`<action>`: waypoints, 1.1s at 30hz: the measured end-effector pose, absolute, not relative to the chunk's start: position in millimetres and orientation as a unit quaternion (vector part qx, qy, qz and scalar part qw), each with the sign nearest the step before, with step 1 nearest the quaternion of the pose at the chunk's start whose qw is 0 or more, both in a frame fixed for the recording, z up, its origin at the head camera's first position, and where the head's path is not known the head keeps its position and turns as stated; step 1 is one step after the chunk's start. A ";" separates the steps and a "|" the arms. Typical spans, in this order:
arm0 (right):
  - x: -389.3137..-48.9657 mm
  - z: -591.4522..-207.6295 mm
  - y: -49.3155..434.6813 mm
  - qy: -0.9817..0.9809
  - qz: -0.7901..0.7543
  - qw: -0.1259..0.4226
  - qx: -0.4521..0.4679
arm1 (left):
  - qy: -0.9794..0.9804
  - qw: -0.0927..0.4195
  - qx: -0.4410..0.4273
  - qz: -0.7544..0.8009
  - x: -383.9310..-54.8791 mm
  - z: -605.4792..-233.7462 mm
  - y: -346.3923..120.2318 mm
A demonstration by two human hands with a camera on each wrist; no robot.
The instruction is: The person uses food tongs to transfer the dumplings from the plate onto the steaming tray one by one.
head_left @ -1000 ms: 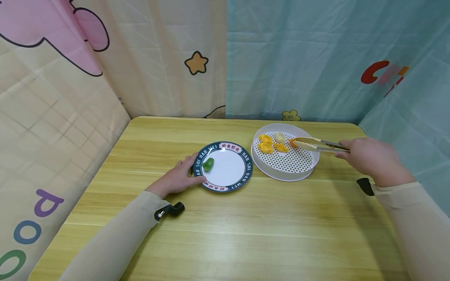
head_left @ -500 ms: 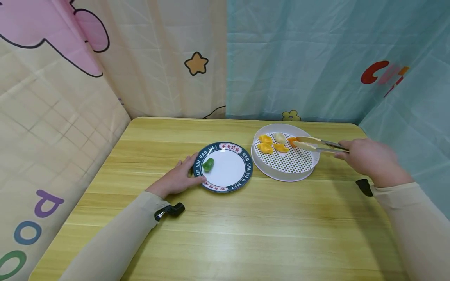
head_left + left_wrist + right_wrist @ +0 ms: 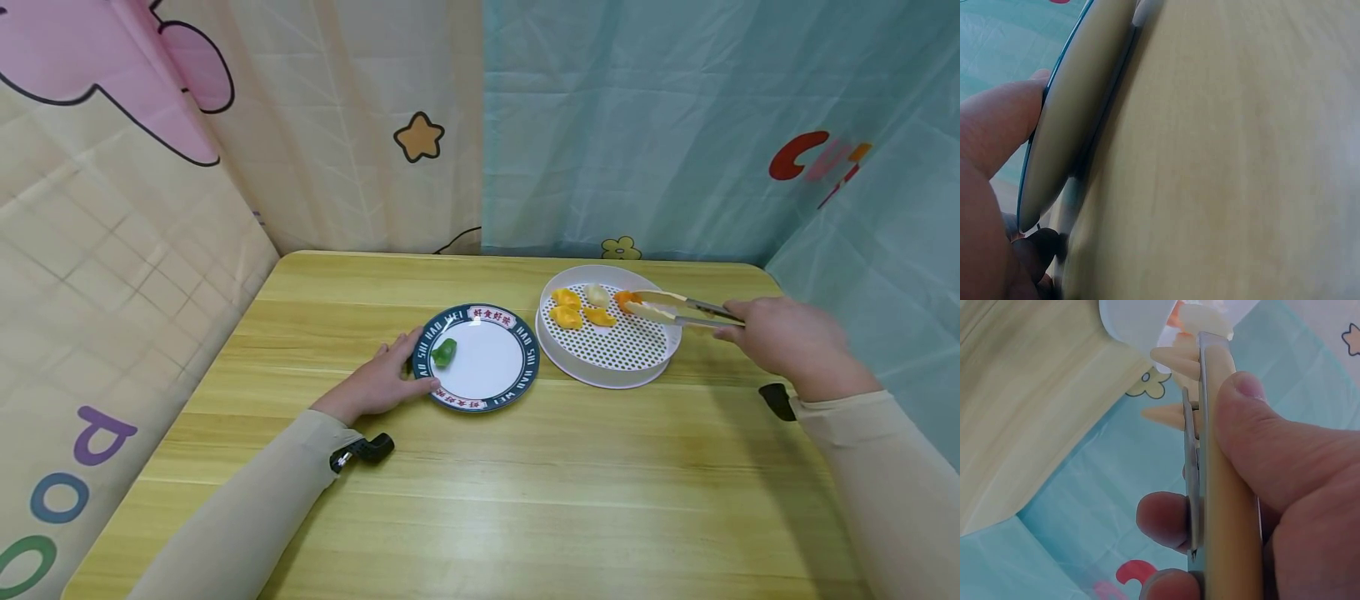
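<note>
In the head view my left hand grips the left rim of a round white plate with a dark blue lettered border. Its thumb lies on the rim, and in the left wrist view fingers curl below the plate's edge. One green dumpling lies at the plate's left side. My right hand holds metal tongs with cream tips, thumb on one arm and fingers on the other. Those tips reach into a white perforated steamer basket and stand at an orange dumpling; I cannot tell whether they pinch it.
Several yellow dumplings and a whitish dumpling lie in the back left of the basket. The basket has a raised wall and stands just right of the plate on the wooden table. Printed curtains hang behind the table.
The tong tips have shifted very slightly at the orange dumpling, and more of it shows now. The left hand and plate have stayed in place.
</note>
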State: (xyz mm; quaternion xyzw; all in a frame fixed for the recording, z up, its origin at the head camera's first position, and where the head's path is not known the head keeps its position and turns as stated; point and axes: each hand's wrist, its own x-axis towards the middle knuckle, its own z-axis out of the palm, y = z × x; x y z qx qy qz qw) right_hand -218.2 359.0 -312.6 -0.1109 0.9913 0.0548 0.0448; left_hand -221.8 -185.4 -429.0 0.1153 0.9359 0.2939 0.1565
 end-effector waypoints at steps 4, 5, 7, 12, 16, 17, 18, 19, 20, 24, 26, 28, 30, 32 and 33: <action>-219.0 -311.8 359.4 0.992 0.056 0.044 -0.106 | 0.935 0.156 0.115 0.297 -221.0 -428.8 -185.2; -219.0 -311.4 359.4 0.992 0.056 0.044 -0.104 | 0.935 0.156 0.115 0.297 -220.8 -428.8 -185.3; -219.0 -310.5 359.3 0.993 0.054 0.043 -0.099 | 0.935 0.154 0.115 0.298 -220.6 -429.1 -185.5; -217.8 -307.9 356.5 0.994 0.052 0.039 -0.091 | 0.935 0.153 0.118 0.297 -221.5 -431.3 -186.3; -215.2 -304.2 348.9 0.996 0.042 0.034 -0.078 | 0.935 0.155 0.116 0.297 -222.6 -432.4 -186.7; -214.0 -303.0 345.5 0.996 0.035 0.030 -0.075 | 0.935 0.155 0.116 0.297 -222.8 -432.6 -186.7; -212.9 -302.3 341.4 0.996 0.029 0.023 -0.077 | 0.935 0.155 0.116 0.297 -223.0 -432.7 -186.7; -211.2 -301.2 336.3 0.996 0.026 0.015 -0.081 | 0.935 0.155 0.115 0.296 -223.2 -433.0 -186.7; -209.7 -300.4 331.2 0.996 0.023 0.005 -0.088 | 0.936 0.154 0.116 0.296 -223.4 -433.2 -186.7; -206.1 -301.1 307.7 0.990 0.021 -0.045 -0.134 | 0.936 0.151 0.118 0.296 -223.4 -433.5 -186.5; -205.1 -302.0 295.4 0.987 0.019 -0.055 -0.151 | 0.935 0.150 0.118 0.298 -223.3 -433.4 -186.3; -204.3 -303.4 283.2 0.985 0.016 -0.054 -0.166 | 0.935 0.150 0.118 0.299 -223.1 -433.2 -186.1; -203.1 -305.4 270.7 0.983 0.010 -0.053 -0.177 | 0.935 0.150 0.117 0.299 -222.9 -433.0 -186.0; -202.2 -307.5 258.6 0.980 0.007 -0.051 -0.191 | 0.935 0.151 0.117 0.300 -222.9 -433.1 -186.1; -202.1 -308.9 252.8 0.979 0.005 -0.054 -0.199 | 0.935 0.151 0.116 0.300 -222.9 -433.2 -186.1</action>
